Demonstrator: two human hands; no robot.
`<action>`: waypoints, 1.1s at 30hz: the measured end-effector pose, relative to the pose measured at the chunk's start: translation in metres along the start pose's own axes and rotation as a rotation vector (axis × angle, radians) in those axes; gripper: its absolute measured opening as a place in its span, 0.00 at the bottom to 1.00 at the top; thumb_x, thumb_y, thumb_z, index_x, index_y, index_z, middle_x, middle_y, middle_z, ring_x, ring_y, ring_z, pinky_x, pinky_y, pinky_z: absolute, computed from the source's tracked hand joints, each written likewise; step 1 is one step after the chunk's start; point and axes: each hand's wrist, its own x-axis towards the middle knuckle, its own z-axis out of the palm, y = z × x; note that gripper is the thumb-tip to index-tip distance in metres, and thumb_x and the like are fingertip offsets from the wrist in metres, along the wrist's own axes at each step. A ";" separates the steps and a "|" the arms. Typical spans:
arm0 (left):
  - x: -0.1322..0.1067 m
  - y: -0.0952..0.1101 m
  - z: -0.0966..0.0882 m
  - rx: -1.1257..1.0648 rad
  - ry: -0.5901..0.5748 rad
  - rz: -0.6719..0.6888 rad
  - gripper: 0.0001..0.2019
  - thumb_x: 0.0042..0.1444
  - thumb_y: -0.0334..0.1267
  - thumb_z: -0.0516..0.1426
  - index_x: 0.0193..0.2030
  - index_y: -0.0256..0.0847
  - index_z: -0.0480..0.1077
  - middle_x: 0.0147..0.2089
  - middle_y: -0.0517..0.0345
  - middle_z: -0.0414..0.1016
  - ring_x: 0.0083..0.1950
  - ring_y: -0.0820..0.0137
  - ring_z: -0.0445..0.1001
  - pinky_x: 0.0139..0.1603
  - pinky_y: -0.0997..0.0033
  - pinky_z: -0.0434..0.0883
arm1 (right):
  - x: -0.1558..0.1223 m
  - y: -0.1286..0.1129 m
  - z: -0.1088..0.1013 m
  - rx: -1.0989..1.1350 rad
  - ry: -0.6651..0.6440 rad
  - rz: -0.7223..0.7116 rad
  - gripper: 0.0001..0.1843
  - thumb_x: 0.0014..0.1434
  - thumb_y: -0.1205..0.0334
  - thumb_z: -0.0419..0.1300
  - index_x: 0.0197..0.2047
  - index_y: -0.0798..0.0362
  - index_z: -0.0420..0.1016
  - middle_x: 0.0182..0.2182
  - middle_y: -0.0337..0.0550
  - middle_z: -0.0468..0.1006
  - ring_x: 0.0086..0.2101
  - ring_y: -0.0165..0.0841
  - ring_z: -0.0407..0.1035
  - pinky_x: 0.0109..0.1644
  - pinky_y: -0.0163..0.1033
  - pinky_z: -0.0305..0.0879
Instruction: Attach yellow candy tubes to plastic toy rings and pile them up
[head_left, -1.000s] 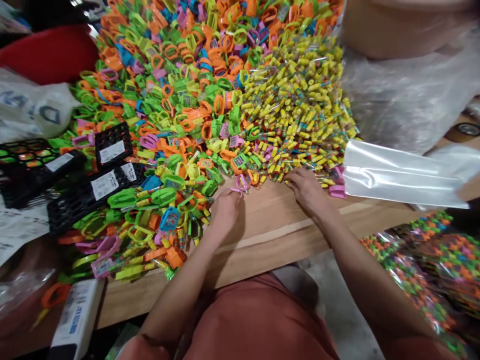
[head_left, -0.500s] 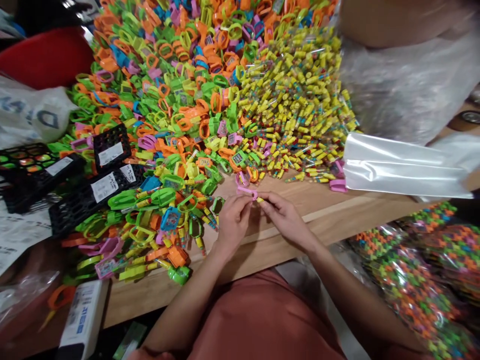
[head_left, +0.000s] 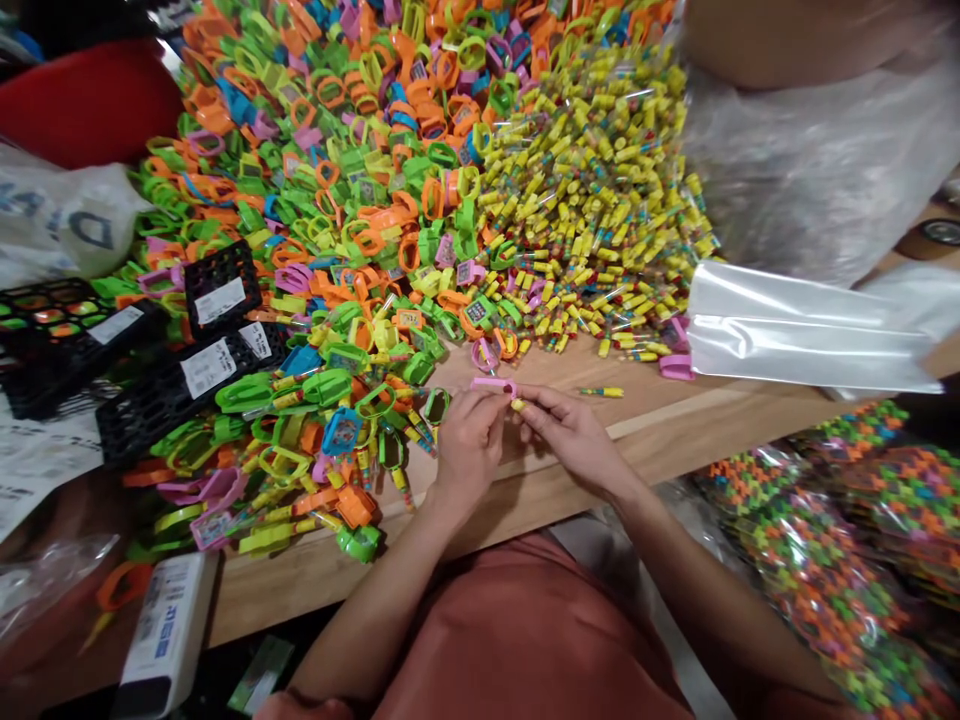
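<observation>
At the table's near edge, my left hand [head_left: 469, 447] has its fingers pinched on a pink loop [head_left: 493, 385], whose long axis runs left to right just beyond my fingertips. My right hand [head_left: 571, 435], slightly farther right, has its fingers together on a yellow tube [head_left: 517, 405], close against the loop's right end. A loose tube [head_left: 601, 392] lies farther right on the wooden table [head_left: 675, 420].

This looks like a small packing workshop. A bare wooden desk [head_left: 315, 590] carries a great heap of orange, green and pink plastic toy bands [head_left: 322, 200] beside a mass of yellow-capped tubes [head_left: 592, 200]. Black plastic crates [head_left: 187, 400] with white labels, a glossy clear plastic bag [head_left: 802, 335] and bulging multicoloured filled bags [head_left: 825, 570] surround it, above a grey concrete floor [head_left: 660, 620].
</observation>
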 end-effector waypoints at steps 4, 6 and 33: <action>0.000 0.000 0.000 0.029 -0.017 0.033 0.11 0.67 0.28 0.55 0.49 0.40 0.78 0.44 0.50 0.80 0.48 0.65 0.76 0.48 0.67 0.73 | 0.000 0.002 -0.001 0.037 -0.005 0.038 0.29 0.66 0.43 0.62 0.61 0.55 0.76 0.32 0.42 0.76 0.28 0.30 0.68 0.25 0.31 0.59; 0.001 -0.001 -0.001 0.061 -0.024 0.063 0.11 0.67 0.28 0.54 0.49 0.39 0.78 0.44 0.49 0.80 0.47 0.64 0.75 0.47 0.66 0.72 | 0.000 0.000 -0.002 0.036 -0.008 0.036 0.27 0.66 0.43 0.62 0.58 0.56 0.77 0.32 0.42 0.76 0.28 0.29 0.68 0.25 0.31 0.59; 0.048 -0.034 -0.060 0.270 -0.052 -0.188 0.09 0.61 0.29 0.57 0.43 0.41 0.78 0.41 0.55 0.74 0.42 0.66 0.74 0.44 0.68 0.72 | -0.064 0.006 -0.078 -1.180 0.176 0.095 0.13 0.69 0.55 0.55 0.44 0.49 0.81 0.35 0.44 0.80 0.35 0.40 0.75 0.36 0.40 0.61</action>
